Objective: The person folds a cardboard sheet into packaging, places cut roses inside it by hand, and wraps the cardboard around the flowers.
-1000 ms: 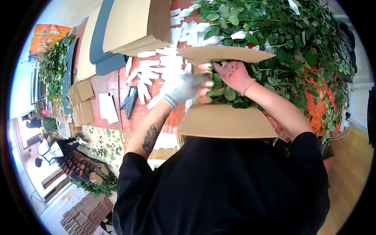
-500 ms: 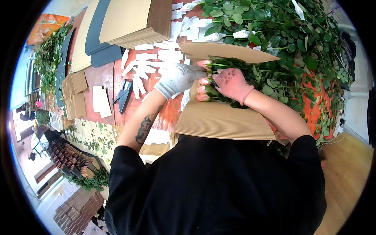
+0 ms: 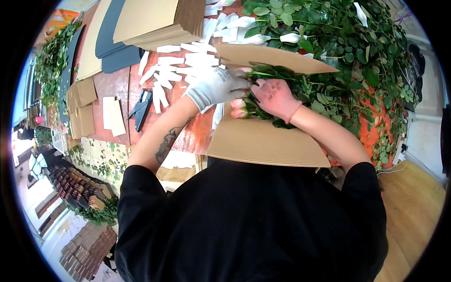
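Observation:
A row of pink roses [image 3: 239, 113] lies on a sheet of corrugated cardboard [image 3: 268, 143], heads to the left and leafy stems to the right. My left hand [image 3: 220, 86], in a white glove, has its fingers curled over a rose head in the middle of the row, hiding most of it. Close beside it, my right hand [image 3: 276, 97], in a pink glove, is closed on the rose stems just behind the heads. Its fingertips are partly hidden. The cardboard's far flap [image 3: 277, 58] stands up behind the flowers.
White foam sleeves [image 3: 171, 61] lie scattered beyond my left hand. A stack of cardboard sheets [image 3: 157, 21] stands at the back left, with a black stapler [image 3: 141, 110] nearer. More leafy rose stems [image 3: 329, 28] cover the back right.
My left hand has shifted slightly left along the rose heads, and its fingers now cover the middle of the row. My right hand stays on the stems; the whole view has shifted a little.

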The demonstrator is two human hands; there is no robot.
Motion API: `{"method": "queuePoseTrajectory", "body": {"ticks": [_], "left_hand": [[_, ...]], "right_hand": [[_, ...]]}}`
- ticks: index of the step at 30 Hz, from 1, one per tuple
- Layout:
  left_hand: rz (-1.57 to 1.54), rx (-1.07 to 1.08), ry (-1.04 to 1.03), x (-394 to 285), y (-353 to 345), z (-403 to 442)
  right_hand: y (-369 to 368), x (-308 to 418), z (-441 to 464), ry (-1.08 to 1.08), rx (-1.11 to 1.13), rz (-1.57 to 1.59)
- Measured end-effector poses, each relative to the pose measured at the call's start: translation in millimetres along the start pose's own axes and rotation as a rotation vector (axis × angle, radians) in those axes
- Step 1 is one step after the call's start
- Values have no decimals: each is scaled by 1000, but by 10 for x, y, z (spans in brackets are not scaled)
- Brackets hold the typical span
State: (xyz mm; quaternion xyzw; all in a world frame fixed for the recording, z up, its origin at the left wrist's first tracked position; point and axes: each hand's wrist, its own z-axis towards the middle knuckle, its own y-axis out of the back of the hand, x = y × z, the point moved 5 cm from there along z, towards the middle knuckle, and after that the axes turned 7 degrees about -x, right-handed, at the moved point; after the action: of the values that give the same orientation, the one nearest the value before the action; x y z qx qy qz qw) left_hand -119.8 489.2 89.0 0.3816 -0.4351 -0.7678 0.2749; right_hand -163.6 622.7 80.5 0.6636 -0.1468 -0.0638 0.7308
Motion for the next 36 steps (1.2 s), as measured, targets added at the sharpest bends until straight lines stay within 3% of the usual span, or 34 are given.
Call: {"method": "queuePoseTrajectory", "body": {"ticks": [2, 3, 8, 10, 14, 18, 20, 22, 26, 31, 33, 35, 36], "left_hand": [[13, 64, 107, -53, -25, 1], [30, 131, 205, -51, -36, -9], [-63, 150, 205, 22, -147, -21], [-74, 167, 225, 52, -186, -50], [26, 119, 171, 23, -147, -63], [-31, 141, 244, -44, -48, -5], [-51, 150, 301, -42, -16, 4], [-44, 188, 319, -61, -46, -31], [-96, 183, 328, -75, -55, -28], [-107, 169, 333, -70, -69, -64], [-121, 167, 335, -71, -135, -62], [-137, 266, 361, -39, -218, -61], [-59, 143, 154, -41, -336, -113]], "right_hand": [[173, 57, -83, 81, -64, 65], [173, 74, -110, 86, 45, 58], [49, 61, -110, 47, 89, 74], [21, 143, -85, 103, 219, 60], [22, 140, -86, 95, 301, 74], [39, 110, -143, 74, 256, 74], [257, 163, -138, 79, 122, 76], [187, 172, -138, 95, 205, 103], [-64, 195, -82, 98, 389, 212], [-74, 275, 17, 121, 423, 182], [-90, 274, 42, 2, 505, 215], [-110, 274, -51, 5, 448, 186], [-126, 257, 3, 14, 355, 155]]}}
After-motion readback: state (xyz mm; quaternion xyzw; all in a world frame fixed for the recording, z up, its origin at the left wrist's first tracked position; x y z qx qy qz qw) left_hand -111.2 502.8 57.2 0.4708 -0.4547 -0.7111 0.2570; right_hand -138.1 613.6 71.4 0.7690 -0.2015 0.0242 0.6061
